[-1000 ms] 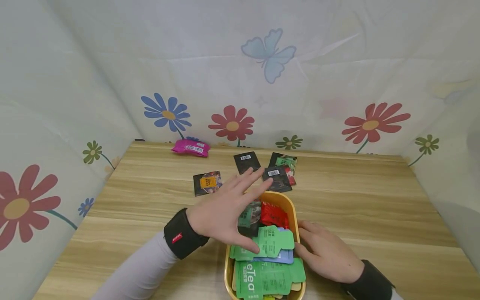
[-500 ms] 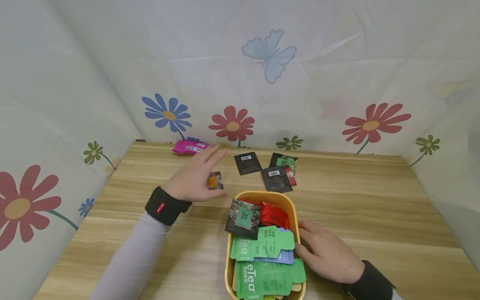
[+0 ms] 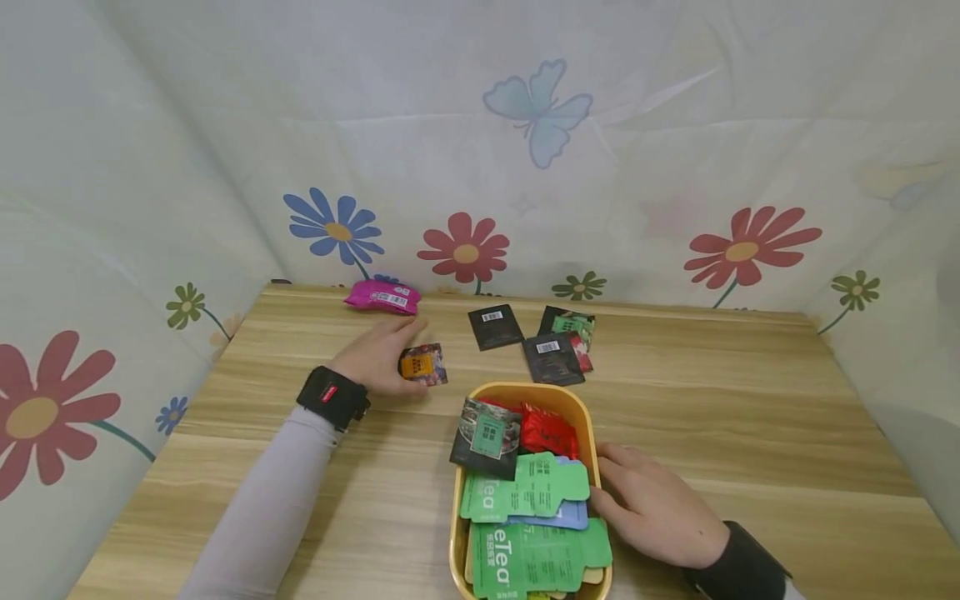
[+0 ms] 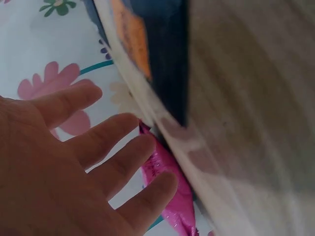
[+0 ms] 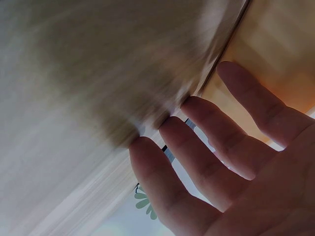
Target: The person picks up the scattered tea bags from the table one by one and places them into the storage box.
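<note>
In the head view my left hand (image 3: 377, 357) is beside a small black sachet (image 3: 426, 364) with an orange label, on the left of the table. Its fingers and thumb are spread around the sachet's left side; the left wrist view shows them loosely bent, apart from the dark sachet (image 4: 170, 59). My right hand (image 3: 656, 507) rests on the table against the right side of a yellow basket (image 3: 588, 417), fingers relaxed. Inside the basket lie flattened green cartons (image 3: 536, 554), a red packet (image 3: 547, 429) and a black sachet with a green label (image 3: 486, 437).
A magenta packet (image 3: 382, 296) lies near the table's back edge, beyond my left hand. One black sachet (image 3: 496, 327) lies face down behind the basket. Right of it, another black sachet (image 3: 552, 358) overlaps other packets (image 3: 570, 323). Flowered cloth (image 3: 615, 183) hangs behind the table (image 3: 720, 400).
My left hand has moved left from over the basket to the orange-labelled sachet and come down beside it. A green-labelled sachet is left on top in the basket. The right hand stays put.
</note>
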A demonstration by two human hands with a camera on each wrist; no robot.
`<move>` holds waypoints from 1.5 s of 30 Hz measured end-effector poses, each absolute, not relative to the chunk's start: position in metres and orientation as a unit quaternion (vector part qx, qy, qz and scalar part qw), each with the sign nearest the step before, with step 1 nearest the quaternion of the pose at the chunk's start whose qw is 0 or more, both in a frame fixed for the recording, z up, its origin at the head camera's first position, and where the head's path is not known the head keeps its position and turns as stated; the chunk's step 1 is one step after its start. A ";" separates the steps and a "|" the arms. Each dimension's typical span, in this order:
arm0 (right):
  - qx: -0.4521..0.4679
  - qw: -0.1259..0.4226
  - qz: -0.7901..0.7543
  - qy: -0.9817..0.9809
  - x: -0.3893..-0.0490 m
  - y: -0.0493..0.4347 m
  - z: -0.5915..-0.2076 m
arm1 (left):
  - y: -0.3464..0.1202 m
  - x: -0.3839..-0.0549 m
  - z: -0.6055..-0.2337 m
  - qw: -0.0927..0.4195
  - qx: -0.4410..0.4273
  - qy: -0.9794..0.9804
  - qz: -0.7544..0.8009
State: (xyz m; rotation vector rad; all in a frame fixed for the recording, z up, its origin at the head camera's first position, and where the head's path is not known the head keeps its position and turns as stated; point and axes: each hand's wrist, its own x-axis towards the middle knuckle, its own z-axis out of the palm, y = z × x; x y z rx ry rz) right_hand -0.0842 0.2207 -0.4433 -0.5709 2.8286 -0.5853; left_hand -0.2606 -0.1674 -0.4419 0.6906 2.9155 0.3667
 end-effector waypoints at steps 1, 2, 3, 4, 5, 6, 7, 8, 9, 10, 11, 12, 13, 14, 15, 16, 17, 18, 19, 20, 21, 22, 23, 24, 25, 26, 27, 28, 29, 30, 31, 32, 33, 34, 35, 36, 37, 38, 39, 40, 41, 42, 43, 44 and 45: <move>-0.193 0.098 -0.198 0.956 -0.084 0.221 -0.443 | -0.167 -0.260 -0.443 0.065 0.229 0.963 0.123; -0.193 0.098 -0.197 0.956 -0.084 0.221 -0.443 | -0.167 -0.260 -0.445 0.068 0.229 0.963 0.123; -0.193 0.097 -0.197 0.956 -0.084 0.221 -0.443 | -0.166 -0.261 -0.446 0.069 0.230 0.963 0.122; -0.193 0.096 -0.197 0.956 -0.084 0.221 -0.443 | -0.166 -0.261 -0.447 0.070 0.230 0.963 0.122; -0.194 0.095 -0.196 0.957 -0.084 0.221 -0.444 | -0.165 -0.261 -0.448 0.069 0.232 0.963 0.121; -0.194 0.094 -0.195 0.957 -0.084 0.221 -0.444 | -0.165 -0.261 -0.449 0.067 0.232 0.963 0.120; -0.195 0.093 -0.195 0.957 -0.084 0.221 -0.444 | -0.164 -0.262 -0.451 0.066 0.230 0.964 0.118; -0.195 0.093 -0.194 0.957 -0.084 0.221 -0.444 | -0.164 -0.262 -0.452 0.063 0.227 0.965 0.115; -0.196 0.093 -0.194 0.957 -0.084 0.221 -0.444 | -0.163 -0.263 -0.453 0.060 0.225 0.966 0.113; -0.196 0.094 -0.194 0.957 -0.084 0.221 -0.444 | -0.163 -0.264 -0.454 0.058 0.223 0.966 0.114; -0.196 0.094 -0.194 0.957 -0.084 0.221 -0.444 | -0.162 -0.264 -0.455 0.056 0.222 0.967 0.114; -0.196 0.094 -0.194 0.957 -0.084 0.221 -0.444 | -0.161 -0.265 -0.456 0.052 0.222 0.967 0.115; -0.195 0.095 -0.195 0.957 -0.084 0.221 -0.444 | -0.160 -0.266 -0.456 0.050 0.222 0.967 0.115; -0.194 0.095 -0.195 0.957 -0.084 0.221 -0.444 | -0.159 -0.266 -0.457 0.047 0.223 0.967 0.117; -0.193 0.096 -0.195 0.957 -0.084 0.221 -0.444 | -0.159 -0.266 -0.457 0.046 0.223 0.966 0.119; -0.192 0.096 -0.195 0.957 -0.084 0.221 -0.444 | -0.158 -0.267 -0.457 0.044 0.223 0.966 0.121; -0.192 0.097 -0.195 0.957 -0.085 0.221 -0.444 | -0.157 -0.267 -0.457 0.042 0.224 0.966 0.123; -0.191 0.098 -0.195 0.957 -0.085 0.221 -0.444 | -0.157 -0.267 -0.457 0.042 0.223 0.966 0.123; -0.191 0.098 -0.195 0.957 -0.085 0.221 -0.444 | -0.156 -0.268 -0.456 0.043 0.221 0.967 0.123; -0.191 0.098 -0.195 0.957 -0.085 0.221 -0.444 | -0.156 -0.268 -0.456 0.042 0.221 0.966 0.125; -0.191 0.098 -0.195 0.957 -0.085 0.221 -0.444 | -0.156 -0.268 -0.456 0.043 0.220 0.967 0.126; -0.191 0.097 -0.196 0.957 -0.085 0.221 -0.444 | -0.155 -0.268 -0.456 0.045 0.219 0.967 0.126; -0.191 0.097 -0.196 0.957 -0.085 0.221 -0.444 | -0.155 -0.268 -0.456 0.046 0.218 0.967 0.127; -0.192 0.097 -0.197 0.957 -0.085 0.221 -0.444 | -0.154 -0.268 -0.456 0.049 0.217 0.967 0.126; -0.191 0.097 -0.197 0.957 -0.085 0.221 -0.444 | -0.154 -0.267 -0.456 0.049 0.218 0.967 0.126; -0.191 0.097 -0.197 0.957 -0.084 0.221 -0.444 | -0.154 -0.267 -0.457 0.049 0.220 0.966 0.126; -0.191 0.098 -0.197 0.957 -0.084 0.221 -0.444 | -0.154 -0.267 -0.458 0.049 0.221 0.966 0.123; -0.190 0.099 -0.197 0.957 -0.085 0.221 -0.444 | -0.153 -0.267 -0.458 0.048 0.223 0.966 0.123; -0.189 0.099 -0.196 0.957 -0.084 0.221 -0.444 | -0.153 -0.267 -0.459 0.046 0.227 0.965 0.123; -0.189 0.100 -0.197 0.957 -0.085 0.220 -0.444 | -0.154 -0.267 -0.460 0.044 0.230 0.964 0.124; -0.188 0.101 -0.196 0.957 -0.084 0.220 -0.444 | -0.154 -0.267 -0.460 0.041 0.236 0.963 0.125; -0.187 0.101 -0.196 0.957 -0.085 0.220 -0.445 | -0.154 -0.267 -0.460 0.039 0.240 0.962 0.126; -0.187 0.102 -0.196 0.957 -0.085 0.220 -0.445 | -0.154 -0.267 -0.460 0.038 0.244 0.961 0.128; -0.187 0.102 -0.196 0.957 -0.085 0.220 -0.445 | -0.154 -0.266 -0.460 0.036 0.247 0.960 0.128; -0.187 0.102 -0.196 0.957 -0.084 0.220 -0.445 | -0.154 -0.265 -0.460 0.035 0.251 0.959 0.128; -0.187 0.102 -0.196 0.957 -0.085 0.220 -0.445 | -0.154 -0.264 -0.460 0.034 0.253 0.958 0.130; -0.188 0.101 -0.196 0.957 -0.085 0.220 -0.445 | -0.154 -0.264 -0.459 0.034 0.254 0.958 0.128; -0.188 0.101 -0.196 0.957 -0.085 0.220 -0.445 | -0.155 -0.263 -0.459 0.035 0.253 0.958 0.129; -0.188 0.100 -0.196 0.957 -0.085 0.220 -0.445 | -0.155 -0.263 -0.459 0.037 0.251 0.959 0.128; -0.188 0.099 -0.195 0.957 -0.085 0.220 -0.445 | -0.155 -0.262 -0.459 0.038 0.250 0.959 0.127; -0.188 0.098 -0.195 0.958 -0.085 0.220 -0.445 | -0.155 -0.262 -0.459 0.039 0.248 0.959 0.128; -0.188 0.098 -0.195 0.958 -0.085 0.220 -0.445 | -0.155 -0.262 -0.459 0.040 0.248 0.959 0.129; -0.188 0.098 -0.195 0.958 -0.085 0.220 -0.445 | -0.155 -0.262 -0.460 0.040 0.249 0.959 0.126; -0.187 0.098 -0.194 0.958 -0.085 0.220 -0.445 | -0.156 -0.262 -0.460 0.040 0.251 0.959 0.126; -0.188 0.098 -0.194 0.958 -0.085 0.220 -0.445 | -0.156 -0.263 -0.460 0.040 0.252 0.959 0.125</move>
